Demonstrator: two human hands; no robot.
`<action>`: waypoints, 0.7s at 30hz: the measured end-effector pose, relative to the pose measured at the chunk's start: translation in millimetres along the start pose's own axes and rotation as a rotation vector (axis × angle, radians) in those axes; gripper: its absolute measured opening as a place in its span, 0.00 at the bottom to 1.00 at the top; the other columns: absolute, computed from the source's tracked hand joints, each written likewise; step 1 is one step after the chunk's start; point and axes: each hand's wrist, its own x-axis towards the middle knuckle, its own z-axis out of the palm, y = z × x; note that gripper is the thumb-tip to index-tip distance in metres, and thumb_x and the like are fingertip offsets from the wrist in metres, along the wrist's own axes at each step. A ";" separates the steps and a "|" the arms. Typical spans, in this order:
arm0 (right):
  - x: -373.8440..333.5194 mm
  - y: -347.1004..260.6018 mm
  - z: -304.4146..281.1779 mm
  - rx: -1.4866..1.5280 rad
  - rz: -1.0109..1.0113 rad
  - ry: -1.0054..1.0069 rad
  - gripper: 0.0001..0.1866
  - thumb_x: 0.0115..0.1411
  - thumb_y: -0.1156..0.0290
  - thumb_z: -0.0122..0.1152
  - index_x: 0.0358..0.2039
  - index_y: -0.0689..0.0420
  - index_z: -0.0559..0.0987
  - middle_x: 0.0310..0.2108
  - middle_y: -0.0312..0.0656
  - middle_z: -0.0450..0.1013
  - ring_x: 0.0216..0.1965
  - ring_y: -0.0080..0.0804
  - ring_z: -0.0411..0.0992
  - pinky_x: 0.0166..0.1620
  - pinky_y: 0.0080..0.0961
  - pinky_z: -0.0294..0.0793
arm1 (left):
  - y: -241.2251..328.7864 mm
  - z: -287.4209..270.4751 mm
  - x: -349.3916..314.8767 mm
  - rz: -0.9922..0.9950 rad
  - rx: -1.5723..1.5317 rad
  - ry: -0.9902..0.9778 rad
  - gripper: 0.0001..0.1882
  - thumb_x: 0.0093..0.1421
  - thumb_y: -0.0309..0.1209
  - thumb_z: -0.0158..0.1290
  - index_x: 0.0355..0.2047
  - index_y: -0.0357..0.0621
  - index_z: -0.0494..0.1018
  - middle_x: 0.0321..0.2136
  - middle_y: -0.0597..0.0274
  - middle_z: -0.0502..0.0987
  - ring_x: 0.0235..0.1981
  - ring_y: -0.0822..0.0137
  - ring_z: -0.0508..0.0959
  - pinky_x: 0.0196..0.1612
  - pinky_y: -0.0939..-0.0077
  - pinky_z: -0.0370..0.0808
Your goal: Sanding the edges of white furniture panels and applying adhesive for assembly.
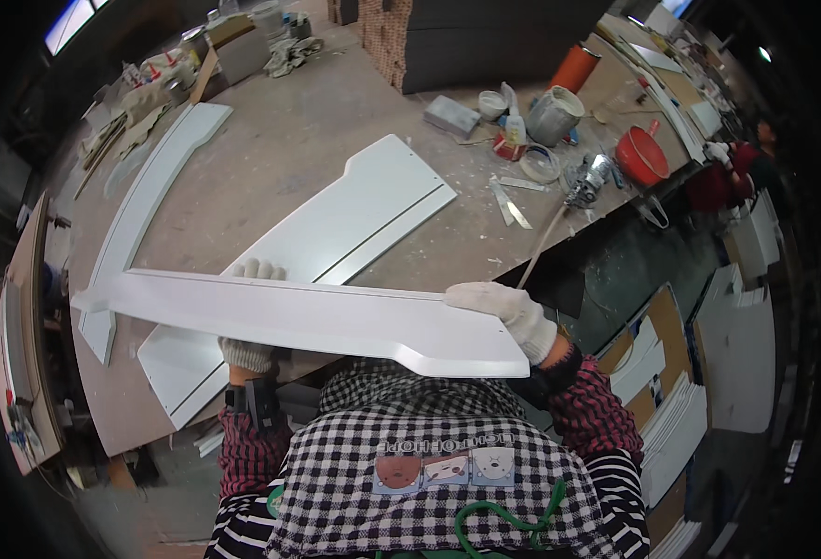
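Note:
A long white panel (336,321) with a stepped near edge lies across in front of me, held in both hands. My right hand (511,315), in a pale knitted glove, is closed on its right end. Fingertips of my gloved left hand (259,270) show past the panel's far edge; its cuff comes out below the near edge and the palm is hidden. Beneath the held piece, a wider white panel (364,219) with a dark groove rests slantwise on the table. Farther left lies a narrow white panel (154,177), and the held panel's left end overlaps it.
The brown worktable (289,140) carries a metal can (556,115), an orange-red bowl (642,156), a tape roll (540,162), blades (508,200) and a metal tool (587,182) at the right. A dark block (494,42) stands behind. Stacked white panels (676,429) are at lower right; another person (732,177) is beyond.

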 end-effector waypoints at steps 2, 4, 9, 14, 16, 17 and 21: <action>-5.8 1.5 1.1 -0.018 0.048 0.017 0.19 0.61 0.70 0.64 0.53 0.56 0.80 0.51 0.47 0.79 0.54 0.43 0.77 0.57 0.32 0.75 | -7.1 12.6 -1.4 0.072 0.102 0.107 0.27 0.65 0.38 0.47 0.63 0.43 0.65 0.63 0.54 0.67 0.67 0.49 0.64 0.70 0.52 0.60; -8.8 1.3 1.2 0.061 0.065 0.017 0.18 0.61 0.70 0.64 0.53 0.56 0.80 0.51 0.47 0.79 0.53 0.42 0.77 0.57 0.31 0.76 | -11.8 23.8 0.9 0.211 0.158 0.416 0.21 0.61 0.37 0.49 0.53 0.42 0.68 0.51 0.55 0.70 0.56 0.52 0.68 0.62 0.57 0.65; -12.6 5.6 -1.3 0.039 0.046 0.020 0.18 0.61 0.70 0.64 0.52 0.56 0.81 0.51 0.46 0.79 0.54 0.41 0.77 0.57 0.31 0.76 | -11.7 31.7 -2.2 0.367 0.220 0.768 0.17 0.57 0.34 0.51 0.45 0.40 0.72 0.42 0.55 0.73 0.49 0.54 0.72 0.58 0.60 0.70; -14.5 8.2 2.7 0.117 0.078 0.024 0.18 0.62 0.70 0.64 0.52 0.56 0.81 0.52 0.47 0.79 0.54 0.40 0.77 0.58 0.31 0.76 | -15.5 31.0 2.4 0.361 0.226 0.707 0.17 0.57 0.35 0.51 0.45 0.40 0.72 0.41 0.55 0.73 0.47 0.54 0.72 0.57 0.58 0.70; -17.1 12.8 5.1 0.152 0.086 0.046 0.17 0.62 0.69 0.64 0.52 0.56 0.81 0.51 0.47 0.79 0.54 0.41 0.77 0.57 0.31 0.76 | -12.5 27.6 4.8 0.340 0.205 0.643 0.17 0.56 0.35 0.51 0.45 0.40 0.72 0.40 0.55 0.73 0.46 0.54 0.72 0.56 0.58 0.70; -16.3 14.4 5.9 0.152 0.083 0.045 0.17 0.62 0.69 0.64 0.52 0.56 0.81 0.51 0.47 0.79 0.54 0.41 0.77 0.57 0.31 0.76 | -11.6 25.6 4.5 0.313 0.186 0.577 0.17 0.56 0.35 0.51 0.44 0.40 0.72 0.40 0.55 0.73 0.45 0.54 0.72 0.55 0.58 0.70; -13.1 15.3 6.0 0.139 0.057 0.028 0.18 0.62 0.69 0.64 0.52 0.56 0.80 0.51 0.47 0.79 0.54 0.41 0.77 0.57 0.31 0.76 | -12.8 22.9 1.2 0.274 0.194 0.518 0.17 0.56 0.35 0.51 0.43 0.40 0.73 0.39 0.55 0.73 0.45 0.54 0.72 0.55 0.58 0.70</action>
